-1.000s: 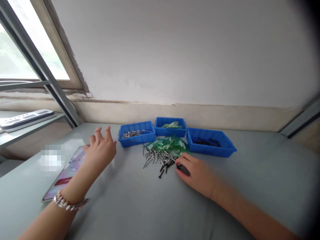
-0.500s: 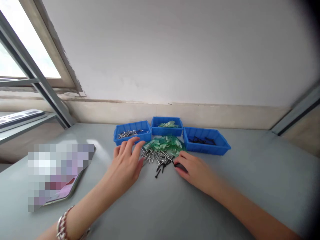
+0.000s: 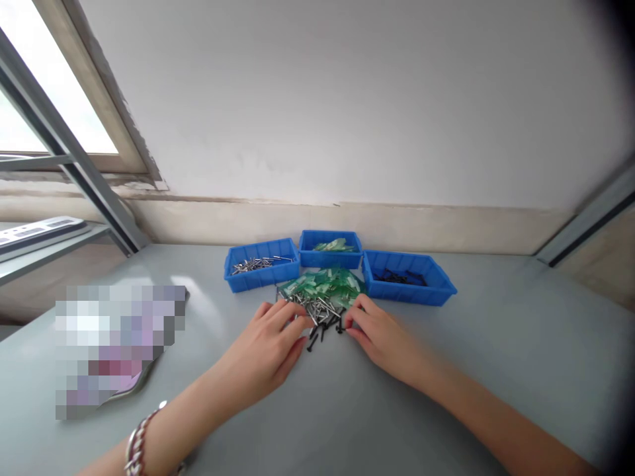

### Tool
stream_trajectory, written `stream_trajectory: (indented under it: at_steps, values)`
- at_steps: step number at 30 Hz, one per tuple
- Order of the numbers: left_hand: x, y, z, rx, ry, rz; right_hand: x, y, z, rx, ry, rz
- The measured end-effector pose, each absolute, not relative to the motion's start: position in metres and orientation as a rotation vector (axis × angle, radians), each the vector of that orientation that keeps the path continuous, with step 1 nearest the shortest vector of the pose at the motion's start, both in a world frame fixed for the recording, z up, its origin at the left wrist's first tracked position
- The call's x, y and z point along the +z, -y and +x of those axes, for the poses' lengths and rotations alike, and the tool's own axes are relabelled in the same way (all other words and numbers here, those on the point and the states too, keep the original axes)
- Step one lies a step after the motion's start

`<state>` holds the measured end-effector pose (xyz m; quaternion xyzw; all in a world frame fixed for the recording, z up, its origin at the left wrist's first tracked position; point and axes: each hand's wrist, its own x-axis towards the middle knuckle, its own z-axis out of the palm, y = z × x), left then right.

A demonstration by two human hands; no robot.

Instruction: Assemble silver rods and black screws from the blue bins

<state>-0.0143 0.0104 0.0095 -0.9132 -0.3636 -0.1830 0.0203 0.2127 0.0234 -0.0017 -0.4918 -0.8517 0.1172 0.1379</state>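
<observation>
A heap of silver screws (image 3: 317, 307) lies mid-table, against a mound of green plastic packets (image 3: 327, 283). Several black screws (image 3: 312, 342) are scattered along its near edge. My left hand (image 3: 278, 337) reaches in from the left, its fingers curved over the silver screws and its thumb apart from the index finger. On the other side, my right hand (image 3: 377, 330) has thumb and index finger pinched at a black screw (image 3: 340, 322) by the heap's right edge. Its other fingers are partly hidden.
Behind the heap stand three blue bins: the left bin (image 3: 238, 284) with silver screws, the middle bin (image 3: 330, 261) with green packets, the right bin (image 3: 411, 292) with black screws. A blurred flat device (image 3: 129, 350) lies left. A power strip (image 3: 42, 231) rests on a shelf.
My left hand has moved right and nearer, from beside the left bin to the heap's front edge. My right hand stays at the right edge, its fingertips shifted slightly.
</observation>
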Motion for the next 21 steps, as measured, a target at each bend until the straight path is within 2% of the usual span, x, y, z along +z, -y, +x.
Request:
stream_trajectory:
  at_steps: [11, 21]
  values:
    - [0.005, -0.006, -0.004, -0.586, 1.001, -2.901, -0.007, -0.004, 0.19, 0.294, 2.575, -1.25]
    - [0.006, -0.007, -0.006, -0.732, 0.922, -2.854, 0.002, -0.005, 0.192, 0.373, 2.537, -1.286]
